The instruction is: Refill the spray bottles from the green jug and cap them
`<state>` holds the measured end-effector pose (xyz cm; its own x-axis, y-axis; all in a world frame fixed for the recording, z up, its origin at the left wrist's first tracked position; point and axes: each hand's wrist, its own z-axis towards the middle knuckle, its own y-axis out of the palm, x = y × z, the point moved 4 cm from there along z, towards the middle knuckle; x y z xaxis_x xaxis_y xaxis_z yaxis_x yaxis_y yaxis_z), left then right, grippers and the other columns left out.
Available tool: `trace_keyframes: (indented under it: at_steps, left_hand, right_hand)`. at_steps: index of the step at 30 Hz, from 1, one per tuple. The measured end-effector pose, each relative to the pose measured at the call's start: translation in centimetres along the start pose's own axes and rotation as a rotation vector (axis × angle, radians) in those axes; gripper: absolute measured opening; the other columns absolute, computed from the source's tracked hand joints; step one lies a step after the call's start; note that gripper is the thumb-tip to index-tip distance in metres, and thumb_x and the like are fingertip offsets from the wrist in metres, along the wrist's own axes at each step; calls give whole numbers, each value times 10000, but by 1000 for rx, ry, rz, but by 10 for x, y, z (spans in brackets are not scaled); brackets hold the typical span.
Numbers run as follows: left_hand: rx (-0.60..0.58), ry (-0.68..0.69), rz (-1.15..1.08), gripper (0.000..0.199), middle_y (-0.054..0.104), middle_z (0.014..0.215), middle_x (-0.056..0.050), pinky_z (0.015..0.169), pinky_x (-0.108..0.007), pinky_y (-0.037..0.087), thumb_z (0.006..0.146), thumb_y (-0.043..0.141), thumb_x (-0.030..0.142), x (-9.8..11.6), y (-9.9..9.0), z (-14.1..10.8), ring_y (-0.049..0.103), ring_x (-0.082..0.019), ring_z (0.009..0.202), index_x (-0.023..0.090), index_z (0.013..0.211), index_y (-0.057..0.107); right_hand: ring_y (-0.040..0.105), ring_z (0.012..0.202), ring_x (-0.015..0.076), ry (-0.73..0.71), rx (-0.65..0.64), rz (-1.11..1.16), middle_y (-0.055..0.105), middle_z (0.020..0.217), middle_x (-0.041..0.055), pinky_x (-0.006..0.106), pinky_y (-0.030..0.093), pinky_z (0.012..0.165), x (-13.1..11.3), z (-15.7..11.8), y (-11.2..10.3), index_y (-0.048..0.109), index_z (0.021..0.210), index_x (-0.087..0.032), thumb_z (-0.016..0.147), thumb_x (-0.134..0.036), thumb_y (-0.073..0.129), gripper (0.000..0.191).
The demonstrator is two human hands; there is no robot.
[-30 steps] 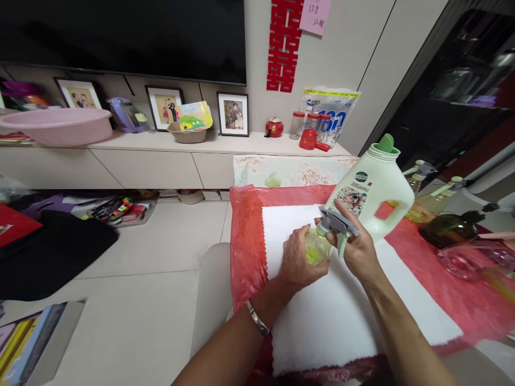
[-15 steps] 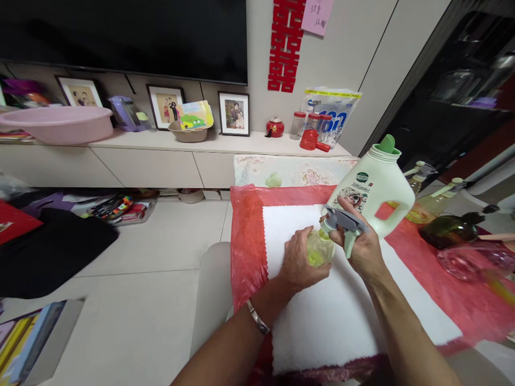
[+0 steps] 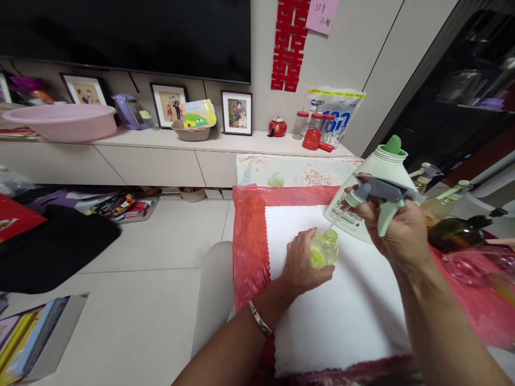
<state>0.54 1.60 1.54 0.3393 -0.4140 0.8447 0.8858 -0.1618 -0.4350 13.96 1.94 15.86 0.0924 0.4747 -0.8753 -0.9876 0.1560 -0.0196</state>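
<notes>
My left hand is wrapped round a small clear spray bottle with yellow-green liquid in it, over the white mat. The bottle's mouth is uncovered. Up and to the right, my right hand grips the grey and pale green spray head. Its thin clear dip tube slants down to the bottle's mouth; whether the tip is still inside I cannot tell. Behind my right hand stands a large pale green detergent jug, uncapped, with a green spout.
More spray bottles, a dark green bottle and a pink clear bottle are at the right on the red plastic sheet. A pale green lump lies on the flowered cloth. Behind runs a low cabinet.
The spray head has come off the bottle: my right hand has lifted it up and to the right, drawing the dip tube out. My left hand still holds the bottle.
</notes>
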Motion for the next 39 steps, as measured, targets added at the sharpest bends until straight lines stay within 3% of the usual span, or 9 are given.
trace_keyframes:
  at_steps: [5, 8, 13, 18, 20, 24, 29, 34, 39]
  left_hand:
    - [-8, 6, -16, 883, 583, 1316, -109, 1096, -579, 436, 599, 752, 226, 1, 0, -1, 575, -351, 1242, 259, 1388, 357]
    - [-19, 19, -21, 880, 578, 1315, -108, 1096, -576, 434, 597, 757, 230, 1, 1, -2, 570, -352, 1241, 264, 1384, 362]
    - [-35, 9, -39, 894, 580, 1306, -95, 1094, -564, 432, 583, 781, 248, 0, 3, -1, 565, -349, 1225, 272, 1377, 369]
    - [-63, -9, -47, 860, 581, 1282, -100, 1075, -558, 430, 577, 772, 266, 4, 0, 0, 556, -352, 1211, 245, 1350, 396]
    - [-56, -16, -44, 847, 582, 1272, -109, 1054, -557, 438, 575, 764, 260, 4, 0, 0, 557, -356, 1200, 230, 1341, 405]
    - [-53, -15, -60, 834, 587, 1256, -104, 1038, -548, 445, 568, 752, 248, 2, 1, -1, 567, -351, 1175, 229, 1330, 412]
    - [-55, -14, -65, 846, 573, 1281, -109, 1054, -549, 428, 576, 720, 218, -2, 2, -2, 555, -351, 1199, 235, 1350, 379]
    - [-80, -36, -68, 828, 564, 1300, -121, 1060, -556, 419, 595, 703, 204, -3, 1, -2, 551, -357, 1197, 234, 1353, 370]
    - [-75, -34, -96, 810, 580, 1292, -123, 1054, -541, 435, 587, 706, 188, -2, 0, -3, 572, -357, 1181, 223, 1339, 407]
  right_hand:
    - [597, 1052, 144, -97, 12, -7, 533, 1189, 66, 271, 591, 902, -33, 28, 6, 624, 1160, -159, 712, -355, 872, 549]
    - [596, 991, 107, -116, -66, -23, 545, 1156, 55, 249, 577, 897, -28, 48, 13, 606, 1118, -138, 702, -360, 866, 538]
    - [588, 959, 98, 2, -289, -347, 566, 1133, 71, 167, 543, 844, 32, 76, 30, 616, 1174, -99, 769, -533, 735, 605]
    - [555, 861, 63, 155, -547, -681, 594, 1033, 52, 115, 471, 763, 106, 85, 52, 679, 1193, -89, 842, -246, 638, 386]
    - [534, 856, 52, 194, -639, -795, 581, 1003, 55, 131, 481, 806, 129, 85, 60, 665, 1163, -67, 897, -225, 647, 309]
    - [530, 982, 75, 238, -770, -953, 538, 1035, 78, 219, 517, 943, 163, 80, 73, 598, 1162, -35, 1040, -397, 571, 383]
    - [527, 1061, 98, 237, -812, -1014, 527, 1089, 93, 260, 514, 994, 186, 72, 80, 579, 1206, -36, 1051, -428, 554, 422]
    - [535, 1039, 91, 176, -700, -963, 531, 1095, 94, 257, 520, 984, 178, 65, 68, 575, 1242, -38, 1049, -409, 561, 418]
    - [560, 999, 50, -53, -474, -833, 543, 1175, 66, 145, 515, 872, 115, 32, 30, 593, 1343, -133, 1004, -290, 601, 373]
